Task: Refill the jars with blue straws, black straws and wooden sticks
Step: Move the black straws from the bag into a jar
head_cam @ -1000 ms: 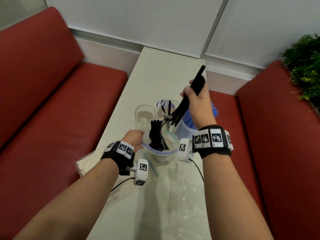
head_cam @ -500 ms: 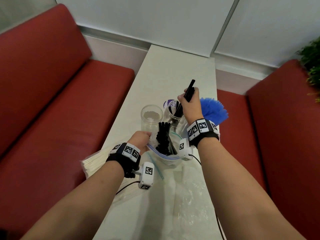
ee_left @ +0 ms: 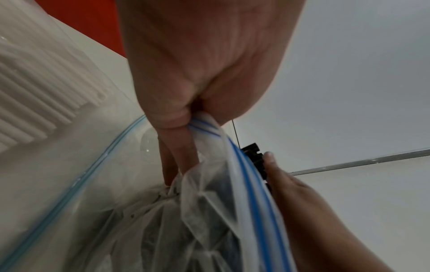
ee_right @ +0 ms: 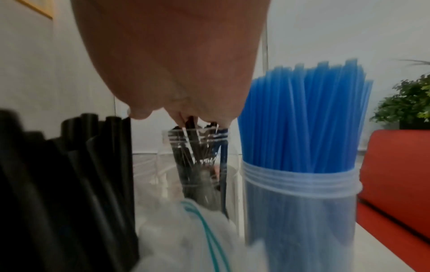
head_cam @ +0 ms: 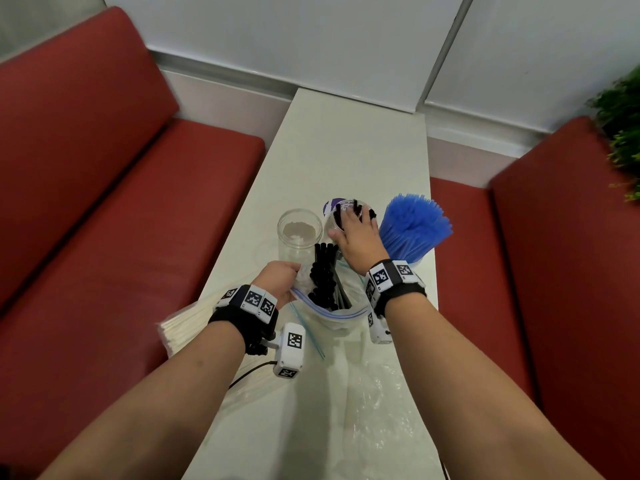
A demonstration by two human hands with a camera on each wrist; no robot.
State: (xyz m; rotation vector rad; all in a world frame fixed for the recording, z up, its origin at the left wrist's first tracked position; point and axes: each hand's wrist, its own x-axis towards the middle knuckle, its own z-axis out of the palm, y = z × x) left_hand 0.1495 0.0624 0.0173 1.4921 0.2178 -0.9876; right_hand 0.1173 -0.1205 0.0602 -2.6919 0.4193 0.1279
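Three clear jars stand mid-table. The left jar [head_cam: 299, 237] is empty. The middle jar [head_cam: 330, 225] [ee_right: 197, 165] holds some black straws. The right jar [ee_right: 300, 211] is packed with blue straws [head_cam: 414, 226] [ee_right: 302, 119]. My right hand [head_cam: 358, 230] [ee_right: 186, 112] sits over the middle jar's mouth, fingers pointing down around a few black straws whose tips show between them. My left hand [head_cam: 278, 277] [ee_left: 181, 117] pinches the rim of a zip bag [head_cam: 343, 317] [ee_left: 221, 202], holding it upright. More black straws [head_cam: 323, 275] [ee_right: 58, 174] stand in that bag.
A plastic pack of pale sticks [head_cam: 183, 327] [ee_left: 35, 101] lies at the table's left edge, behind my left wrist. A crumpled empty plastic bag [head_cam: 374, 410] lies on the near table. Red benches [head_cam: 121, 202] flank the narrow table. A green plant [head_cam: 623, 133] stands at the far right.
My right hand has come down with a bunch of black straws from above the table into the middle jar. The left hand has kept its grip on the bag.
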